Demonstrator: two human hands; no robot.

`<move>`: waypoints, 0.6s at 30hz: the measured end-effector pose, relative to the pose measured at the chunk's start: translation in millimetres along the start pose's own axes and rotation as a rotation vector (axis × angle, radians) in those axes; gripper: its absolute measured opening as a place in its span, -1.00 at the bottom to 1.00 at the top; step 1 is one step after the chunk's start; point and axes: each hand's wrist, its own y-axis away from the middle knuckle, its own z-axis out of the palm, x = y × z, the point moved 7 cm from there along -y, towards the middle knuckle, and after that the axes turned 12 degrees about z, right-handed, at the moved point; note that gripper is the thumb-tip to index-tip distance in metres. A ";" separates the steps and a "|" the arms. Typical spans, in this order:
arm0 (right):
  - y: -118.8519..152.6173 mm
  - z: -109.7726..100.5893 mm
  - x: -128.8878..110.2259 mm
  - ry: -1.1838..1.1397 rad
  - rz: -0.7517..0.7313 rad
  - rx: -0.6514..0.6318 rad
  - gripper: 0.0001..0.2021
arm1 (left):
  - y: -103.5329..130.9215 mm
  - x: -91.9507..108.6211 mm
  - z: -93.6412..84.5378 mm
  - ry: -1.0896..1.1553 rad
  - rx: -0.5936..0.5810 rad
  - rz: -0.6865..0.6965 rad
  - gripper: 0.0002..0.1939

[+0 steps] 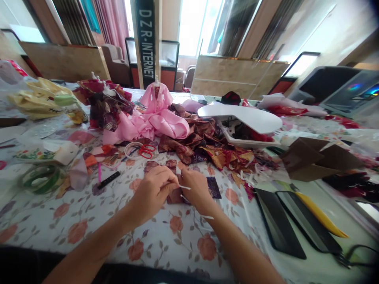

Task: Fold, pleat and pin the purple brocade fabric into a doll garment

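Observation:
My left hand [158, 184] is closed in a pinch, with a thin white strip [185, 187] sticking out at its fingertips. Right beside it, my right hand [194, 186] is curled over a small piece of brownish-maroon fabric [174, 197], its fingertips mostly hidden. The fabric lies low over the flowered tablecloth [154, 236], between and under both hands. A dark purple fabric piece [214, 187] shows to the right of my right hand. Another short white strip [207, 217] lies by my right wrist.
Red-handled scissors [147, 151] and a white tape ring [130, 150] lie ahead. Behind are a pink-dressed doll form [156, 98], crumpled brown fabric [201, 130] and a white-lidded box [245, 118]. Black flat devices [280, 225] lie right; a green tape roll [43, 179] left.

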 end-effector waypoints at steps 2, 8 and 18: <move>0.6 1.0 2.3 -0.223 -0.057 -0.036 -0.82 | 2.2 -10.9 -17.4 0.040 0.081 -0.078 -0.88; 13.5 32.5 -7.9 -1.095 -0.122 -0.481 -0.76 | 64.0 -81.5 -25.4 0.318 0.134 -0.614 -0.81; 19.8 69.5 -35.6 -1.199 -0.092 -0.646 -0.77 | 99.8 -93.2 -21.7 0.339 0.212 -0.680 -0.80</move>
